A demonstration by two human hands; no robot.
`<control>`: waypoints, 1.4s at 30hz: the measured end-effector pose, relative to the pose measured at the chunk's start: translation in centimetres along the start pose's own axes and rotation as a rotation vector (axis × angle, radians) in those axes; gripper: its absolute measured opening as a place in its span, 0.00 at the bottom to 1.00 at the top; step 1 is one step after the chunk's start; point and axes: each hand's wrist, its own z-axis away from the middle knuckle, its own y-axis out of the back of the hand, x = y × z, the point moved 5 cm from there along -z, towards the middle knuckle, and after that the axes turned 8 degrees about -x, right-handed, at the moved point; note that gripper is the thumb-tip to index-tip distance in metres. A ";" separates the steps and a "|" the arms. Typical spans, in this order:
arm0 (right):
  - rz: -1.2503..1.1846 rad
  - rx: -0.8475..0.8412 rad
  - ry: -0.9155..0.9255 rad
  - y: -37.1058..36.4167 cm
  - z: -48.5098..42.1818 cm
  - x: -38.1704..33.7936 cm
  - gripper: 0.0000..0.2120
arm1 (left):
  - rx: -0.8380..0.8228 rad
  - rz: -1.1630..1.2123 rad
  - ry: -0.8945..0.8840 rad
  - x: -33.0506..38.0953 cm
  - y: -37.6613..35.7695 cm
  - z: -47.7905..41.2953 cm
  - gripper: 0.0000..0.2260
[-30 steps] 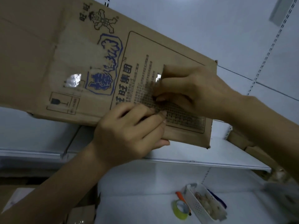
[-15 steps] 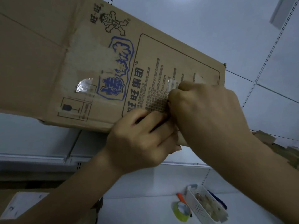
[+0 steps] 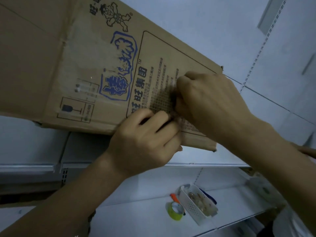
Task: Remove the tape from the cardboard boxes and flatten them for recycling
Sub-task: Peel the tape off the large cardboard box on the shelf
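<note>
So the cardboard box (image 3: 51,57) is held up in the air in front of white shelving. It fills the top left of the view and tilts down to the right, printed face toward the camera. On the left part of that face there's a fragile-glass mark in the lower corner, and just above it some shiny clear tape (image 3: 85,89) is stuck over the print. A pale scuffed band runs up from there past the blue logo.

The left hand (image 3: 145,142) is at the bottom edge of the box, fingers curled tight with the knuckles toward the camera. It's gripping the cardboard there.

The right hand (image 3: 210,103) sits just above it and almost touches it. Its fingers are bent and the tips are down on the black printed grid. That spot is motion-blurred, so honestly I can't tell whether it's pinching anything or just picking at the surface.

Lower down, on a white shelf (image 3: 136,219), there's a green tape roll (image 3: 176,213) with something orange-handled (image 3: 174,197) right behind it. A white perforated basket (image 3: 193,206) sits just beside them on the right, with stuff in it that's too blurry to make out.
</note>
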 end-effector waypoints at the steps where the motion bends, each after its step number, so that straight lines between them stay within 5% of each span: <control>1: -0.155 0.059 -0.024 -0.5 0.5 1.0 0.04 | 0.027 -0.003 0.011 0.0 0.1 0.2 0.09; 5: -0.826 0.250 -0.217 -2.3 3.6 3.5 0.05 | 0.020 -0.012 0.024 0.0 0.2 -0.1 0.07; 10: -0.851 0.334 -0.304 -3.5 4.1 2.8 0.08 | 0.028 -0.003 0.001 0.5 0.4 0.1 0.08; 17: -0.432 0.258 -0.254 -1.2 2.8 0.7 0.05 | 0.028 -0.004 -0.001 0.5 0.2 0.2 0.09; 23: 0.264 -0.035 -0.200 1.6 1.6 -2.5 0.11 | 0.067 0.018 0.009 0.7 0.1 0.4 0.06; 27: 0.447 -0.285 -0.032 1.2 0.2 -3.7 0.11 | 0.092 0.046 -0.033 0.9 -0.1 0.7 0.06; 32: 0.185 -0.151 0.057 1.0 -1.0 -1.9 0.06 | 0.084 0.072 -0.058 0.5 -0.3 0.7 0.07; 38: -1.053 -0.056 -0.060 -2.7 0.7 3.8 0.05 | 0.073 0.105 -0.062 0.8 -0.1 1.3 0.06; 40: -1.049 0.128 -0.095 -4.2 1.9 3.6 0.09 | 0.056 0.107 -0.066 0.9 -0.2 1.5 0.05; 42: -0.754 0.346 -0.131 -5.2 2.9 2.8 0.14 | 0.051 0.105 -0.055 0.8 -0.2 1.5 0.05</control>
